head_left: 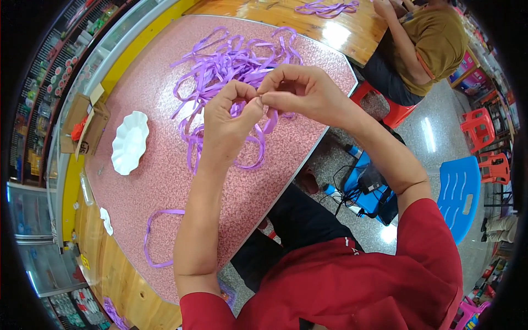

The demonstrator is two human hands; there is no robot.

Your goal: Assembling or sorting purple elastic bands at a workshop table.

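My left hand [231,115] and my right hand [300,93] meet over the pink speckled table [286,159], fingertips pinched together. A purple ribbon [270,123] hangs below the right hand's fingers; the spot where the fingertips meet hides what exactly is pinched. Just beyond the hands lies a loose tangled heap of purple ribbons [228,60], some strands looping down beside my left wrist. One separate ribbon loop [147,242] rests on the table to the left of my left forearm.
A white scalloped dish [130,143] and a small cardboard box [91,124] stand at the left. Across the far wooden table [308,25], with more purple ribbons [327,7], another person [426,49] sits. A blue stool [459,195] stands at the right.
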